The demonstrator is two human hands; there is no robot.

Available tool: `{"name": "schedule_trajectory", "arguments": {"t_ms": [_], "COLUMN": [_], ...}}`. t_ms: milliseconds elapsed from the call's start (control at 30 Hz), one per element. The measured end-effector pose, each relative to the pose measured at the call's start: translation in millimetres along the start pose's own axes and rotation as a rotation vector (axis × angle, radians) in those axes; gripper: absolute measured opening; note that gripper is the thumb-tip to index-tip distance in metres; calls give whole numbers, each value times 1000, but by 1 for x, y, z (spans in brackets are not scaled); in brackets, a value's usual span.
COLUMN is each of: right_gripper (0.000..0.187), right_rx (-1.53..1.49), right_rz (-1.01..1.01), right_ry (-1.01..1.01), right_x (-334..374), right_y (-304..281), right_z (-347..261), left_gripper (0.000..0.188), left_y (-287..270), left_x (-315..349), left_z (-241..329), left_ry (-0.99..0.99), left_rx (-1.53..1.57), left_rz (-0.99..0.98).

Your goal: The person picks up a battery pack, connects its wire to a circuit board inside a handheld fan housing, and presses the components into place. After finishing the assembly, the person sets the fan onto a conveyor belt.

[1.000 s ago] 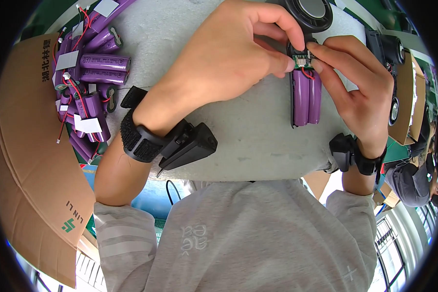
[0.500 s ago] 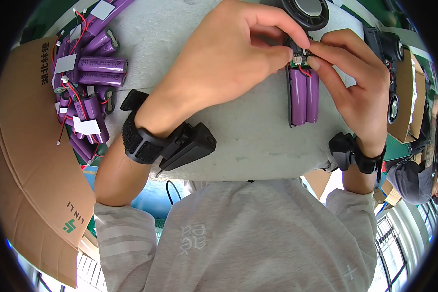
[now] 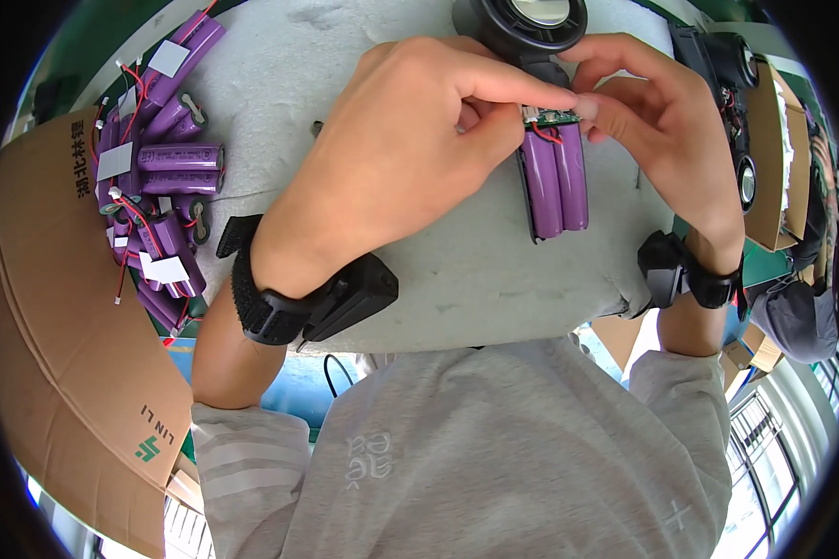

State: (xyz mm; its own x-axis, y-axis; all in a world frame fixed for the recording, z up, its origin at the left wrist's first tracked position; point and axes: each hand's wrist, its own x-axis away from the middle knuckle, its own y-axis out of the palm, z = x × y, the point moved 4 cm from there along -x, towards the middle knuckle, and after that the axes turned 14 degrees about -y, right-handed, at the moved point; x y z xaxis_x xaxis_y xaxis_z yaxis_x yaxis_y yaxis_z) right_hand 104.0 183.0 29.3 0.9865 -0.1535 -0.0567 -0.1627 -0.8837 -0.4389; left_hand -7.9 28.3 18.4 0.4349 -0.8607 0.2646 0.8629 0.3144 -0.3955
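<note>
A black device lies at the upper middle right. It has a round speaker (image 3: 522, 23) with a silvery centre, a small green circuit board (image 3: 555, 118) and two purple battery cells (image 3: 557, 182) side by side. Thin red wires loop from a white connector on the board to the cells. My left hand (image 3: 415, 121) is closed on the board's left end, its index finger reaching across the top. From the other side my right hand (image 3: 667, 126) pinches the board's right end. The fingertips of both hands meet there and hide part of it.
Purple battery packs (image 3: 182, 168) with red leads and white pads are heaped at the left, beside a brown cardboard box (image 3: 65, 307). The grey work surface (image 3: 438, 279) lies under the device. More black speaker units (image 3: 738, 65) and an open carton (image 3: 772, 158) stand at the right.
The device has shifted slightly left in the view and tilted, with both hands on it. My left index finger now stretches across the board, and my right fingers have moved to its right end.
</note>
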Motion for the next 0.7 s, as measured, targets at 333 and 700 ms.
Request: {"name": "schedule_trajectory", "arguments": {"t_ms": [333,700], "right_gripper": [33,45], "right_rx": [-302,-427], "right_rz": [-192,-83], "right_ry": [70,-147], "right_x": [-2,0], "right_y": [0,-6], "right_z": [15,16], "left_gripper": [20,22], "left_y": [3,-12], "left_x": [-2,5], "left_z": [-3,9], "left_ry": [-69,147], "left_rx": [211,343], "left_rz": [-69,51]}}
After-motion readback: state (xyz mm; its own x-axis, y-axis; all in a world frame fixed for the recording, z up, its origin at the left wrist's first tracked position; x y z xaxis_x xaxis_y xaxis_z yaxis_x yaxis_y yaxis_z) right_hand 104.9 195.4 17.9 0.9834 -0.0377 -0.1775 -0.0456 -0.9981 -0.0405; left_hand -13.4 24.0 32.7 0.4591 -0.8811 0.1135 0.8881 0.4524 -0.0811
